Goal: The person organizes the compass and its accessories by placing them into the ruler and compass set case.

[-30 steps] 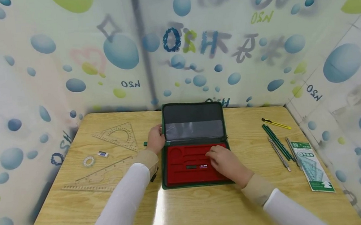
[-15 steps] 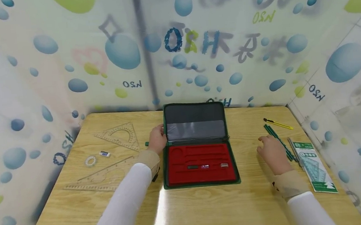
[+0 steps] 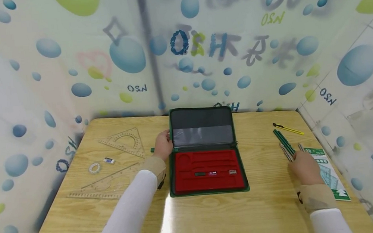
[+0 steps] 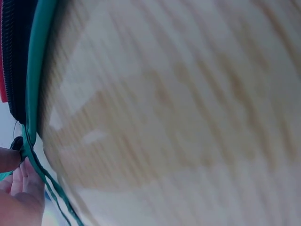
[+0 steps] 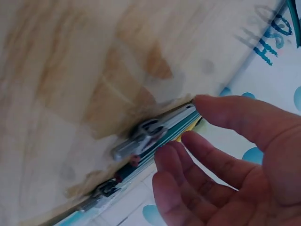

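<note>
A green zip case with a red moulded tray point(image 3: 210, 183) lies unfolded, its dark lid point(image 3: 200, 117) raised at the back. My left hand point(image 3: 163, 145) holds the case's left edge near the hinge; in the left wrist view, its thumb and fingers pinch the green edging point(image 4: 26, 149). In the tray sit a dark lead case point(image 3: 200, 174), a small purplish piece point(image 3: 212, 173) and a metal sharpener point(image 3: 232, 172). At the right, my right hand point(image 3: 306, 168) is over a silver compass point(image 5: 141, 139), thumb and fingers apart around its end. Green pencils point(image 3: 283, 141) lie just beyond.
Left on the table are two clear set squares point(image 3: 125, 141) point(image 3: 109, 186), an eraser point(image 3: 109, 160) and a tape roll point(image 3: 94, 168). To the right lie a yellow cutter point(image 3: 289, 128), another silver tool point(image 3: 300, 146) and a green-white packet point(image 3: 340, 193). A patterned curtain point(image 3: 202, 73) stands behind.
My right hand has left the tray, where the sharpener now shows, and moved right to the silver compass by the pencils. The left hand keeps its hold on the case.
</note>
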The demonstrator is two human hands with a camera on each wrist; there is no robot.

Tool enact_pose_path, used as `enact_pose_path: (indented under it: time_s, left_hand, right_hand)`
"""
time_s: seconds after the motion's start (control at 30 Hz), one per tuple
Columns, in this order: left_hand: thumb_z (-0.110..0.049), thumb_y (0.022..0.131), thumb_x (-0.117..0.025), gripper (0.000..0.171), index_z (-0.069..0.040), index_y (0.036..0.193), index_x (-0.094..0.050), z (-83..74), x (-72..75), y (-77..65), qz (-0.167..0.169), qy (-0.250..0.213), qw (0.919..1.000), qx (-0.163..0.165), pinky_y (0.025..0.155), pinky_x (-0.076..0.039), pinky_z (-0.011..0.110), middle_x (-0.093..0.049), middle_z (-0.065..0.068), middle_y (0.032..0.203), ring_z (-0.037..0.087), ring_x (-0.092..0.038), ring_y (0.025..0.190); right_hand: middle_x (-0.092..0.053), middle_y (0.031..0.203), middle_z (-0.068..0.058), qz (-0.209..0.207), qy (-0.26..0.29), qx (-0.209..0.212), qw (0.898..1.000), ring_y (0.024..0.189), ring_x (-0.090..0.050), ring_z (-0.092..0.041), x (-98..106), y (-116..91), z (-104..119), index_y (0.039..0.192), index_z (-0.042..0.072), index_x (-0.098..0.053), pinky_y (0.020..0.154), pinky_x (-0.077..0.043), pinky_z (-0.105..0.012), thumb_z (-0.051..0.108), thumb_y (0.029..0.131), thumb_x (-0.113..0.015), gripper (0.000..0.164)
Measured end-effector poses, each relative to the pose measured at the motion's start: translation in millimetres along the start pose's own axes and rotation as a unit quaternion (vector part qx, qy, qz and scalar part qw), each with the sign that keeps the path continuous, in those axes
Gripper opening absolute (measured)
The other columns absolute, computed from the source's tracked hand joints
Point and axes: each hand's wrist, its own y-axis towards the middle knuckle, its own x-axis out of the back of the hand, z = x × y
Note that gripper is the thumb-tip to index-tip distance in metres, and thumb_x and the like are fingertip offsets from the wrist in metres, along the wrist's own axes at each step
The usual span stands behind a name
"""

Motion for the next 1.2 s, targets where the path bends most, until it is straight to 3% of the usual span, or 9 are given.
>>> enact_pose_path:
  time_s: [0.1,0.2,0.47,0.6,0.87,1.2]
  left_hand:
    - [0.009,0.088,-0.047,0.044,0.006,0.132,-0.046,1.3,0.0,1.0,-0.001,0.004,1.0,0.001,0.084,-0.048,0.041,-0.056,0.022,0.108,0.031,-0.055,0.1]
    - [0.009,0.088,-0.047,0.044,0.006,0.132,-0.046,2.1,0.5,2.0,-0.002,0.003,1.0,-0.001,0.083,-0.048,0.041,-0.056,0.022,0.108,0.031,-0.055,0.099]
    - [0.009,0.088,-0.047,0.044,0.006,0.132,-0.046,1.2,2.8,1.5,0.001,-0.001,1.0,-0.001,0.083,-0.048,0.041,-0.056,0.022,0.109,0.031,-0.055,0.1]
    - [0.009,0.088,-0.047,0.044,0.006,0.132,-0.046,1.6,2.7,1.2,-0.001,-0.002,1.0,-0.002,0.083,-0.048,0.042,-0.055,0.023,0.108,0.032,-0.055,0.099]
    - [0.009,0.088,-0.047,0.044,0.007,0.132,-0.046,3.5,0.9,0.8,0.001,-0.006,1.0,-0.003,0.084,-0.048,0.041,-0.055,0.023,0.109,0.032,-0.055,0.101]
    - [0.009,0.087,-0.048,0.043,0.007,0.13,-0.047,3.3,-0.3,-0.3,-0.008,0.004,0.9998,-0.018,0.082,-0.049,0.041,-0.057,0.023,0.106,0.032,-0.056,0.097]
  right_hand:
    - [-0.054,0.069,-0.014,0.013,-0.006,-0.008,1.0,0.062,-0.048,-0.026,0,-1,-1,0.074,-0.002,-0.057,0.049,-0.038,-0.037,0.008,0.079,-0.054,0.012]
    - [-0.053,0.065,-0.011,0.017,-0.014,-0.008,1.0,0.059,-0.047,-0.025,0,-1,-1,0.066,0.002,-0.055,0.048,-0.038,-0.037,0.006,0.078,-0.051,0.013]
    - [-0.057,0.067,-0.017,0.016,-0.023,-0.008,1.0,0.061,-0.054,-0.029,1,0,1,0.064,0.002,-0.057,0.046,-0.042,-0.043,0.005,0.078,-0.051,0.016]
    - [-0.056,0.064,-0.013,0.02,-0.022,-0.005,1.0,0.059,-0.052,-0.027,-1,2,2,0.06,0.003,-0.058,0.046,-0.041,-0.041,0.008,0.077,-0.055,0.017]
    - [-0.06,0.072,-0.013,0.005,-0.001,0.031,1.0,0.063,-0.052,-0.025,-8,6,10,0.075,-0.001,-0.062,0.053,-0.043,-0.039,0.011,0.077,-0.063,0.013]
    - [-0.062,0.075,-0.01,-0.024,-0.006,0.112,0.993,0.062,-0.054,-0.022,-10,4,52,0.084,0.0,-0.065,0.053,-0.044,-0.038,0.012,0.08,-0.067,0.013]
